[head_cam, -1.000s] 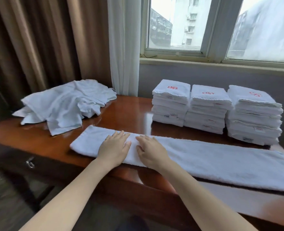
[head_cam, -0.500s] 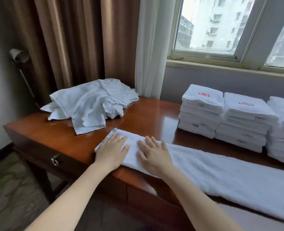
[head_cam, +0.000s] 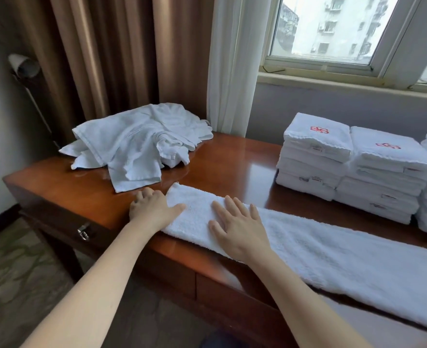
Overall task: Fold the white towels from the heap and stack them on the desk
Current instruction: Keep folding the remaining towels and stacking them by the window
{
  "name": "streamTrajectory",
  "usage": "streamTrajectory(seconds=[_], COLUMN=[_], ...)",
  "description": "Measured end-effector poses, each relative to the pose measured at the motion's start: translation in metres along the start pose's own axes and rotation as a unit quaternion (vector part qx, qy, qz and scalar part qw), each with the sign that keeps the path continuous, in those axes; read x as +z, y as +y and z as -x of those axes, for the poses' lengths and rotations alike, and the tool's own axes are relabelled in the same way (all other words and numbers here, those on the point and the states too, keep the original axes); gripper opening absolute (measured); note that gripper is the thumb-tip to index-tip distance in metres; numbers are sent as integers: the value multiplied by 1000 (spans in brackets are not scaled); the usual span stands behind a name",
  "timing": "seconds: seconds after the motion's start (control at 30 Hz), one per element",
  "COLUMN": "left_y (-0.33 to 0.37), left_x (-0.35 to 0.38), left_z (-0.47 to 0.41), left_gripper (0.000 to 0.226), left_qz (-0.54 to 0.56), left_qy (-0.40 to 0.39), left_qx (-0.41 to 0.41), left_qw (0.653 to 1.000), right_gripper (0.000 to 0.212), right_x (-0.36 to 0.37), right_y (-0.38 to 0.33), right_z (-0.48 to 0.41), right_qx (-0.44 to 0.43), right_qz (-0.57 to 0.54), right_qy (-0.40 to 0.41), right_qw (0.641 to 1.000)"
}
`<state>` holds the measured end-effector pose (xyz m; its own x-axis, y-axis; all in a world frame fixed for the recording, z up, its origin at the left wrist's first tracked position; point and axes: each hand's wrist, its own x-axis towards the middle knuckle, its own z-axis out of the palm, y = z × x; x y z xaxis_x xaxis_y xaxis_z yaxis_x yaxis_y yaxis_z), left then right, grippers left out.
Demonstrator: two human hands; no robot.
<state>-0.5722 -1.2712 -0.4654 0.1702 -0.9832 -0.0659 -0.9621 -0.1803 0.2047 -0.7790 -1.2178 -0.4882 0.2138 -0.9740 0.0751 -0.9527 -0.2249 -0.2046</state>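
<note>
Surface (head_cam: 232, 159): glossy brown wood, set below a window (head_cam: 328, 28), with a metal drawer pull (head_cam: 83, 232) on its front
Towel (head_cam: 333, 262): white, laid out as one long narrow strip along the near edge of the surface, running from left of centre off toward the right
Left hand (head_cam: 152, 209): at the towel's left end, thumb lying on top of the cloth, fingers bent over the end edge beside it; whether they grip the cloth cannot be told
Right hand (head_cam: 237, 227): flat on the towel just right of the left hand, palm down, fingers straight and spread
Heap (head_cam: 137, 144): crumpled white towels at the far left of the surface, apart from the strip
Stacks (head_cam: 312, 156): folded towels in neat piles at the far right, side by side, red emblems on the two top towels in full view; a third pile is cut by the frame edge
Curtains (head_cam: 102, 54): brown drapes behind the heap, with a white sheer beside them
</note>
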Motion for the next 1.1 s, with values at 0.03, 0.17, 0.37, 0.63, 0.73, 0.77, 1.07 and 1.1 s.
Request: streamTrajectory(seconds=[0.03,0.17,0.37,0.63,0.73,0.77,1.07,1.1], left_y=[0,1,23,108,141,152,214,218], left_x=[-4,-15,-46,-70,-61,-58,-25,-21], left_z=[-3,-8,5,58,76,82,111,114], left_gripper=[89,71,26,71,65,62,60,54], left_qz=[2,24,192,408,383,383,397,400], left_qy=[-17,-31,-15,-76,-78,-80,-216,-232], left_qx=[-5,24,106,250,304,315,346,350], left_qw=[1000,999,976,875,869,865,823,815], right_gripper=[58,58,55,41,56,59,51,50], right_x=[0,0,-5,-70,-97,-104,-132,-131], right_y=[0,-1,0,26,51,60,124,128], right_z=[0,0,3,26,43,50,108,112], right_qx=[0,3,13,68,74,73,108,114], right_qz=[-2,-12,-124,-665,-701,-701,-663,-663], right_qy=[-1,3,55,16,29,28,5,2], right_qw=[1000,1000,991,744,709,709,741,740])
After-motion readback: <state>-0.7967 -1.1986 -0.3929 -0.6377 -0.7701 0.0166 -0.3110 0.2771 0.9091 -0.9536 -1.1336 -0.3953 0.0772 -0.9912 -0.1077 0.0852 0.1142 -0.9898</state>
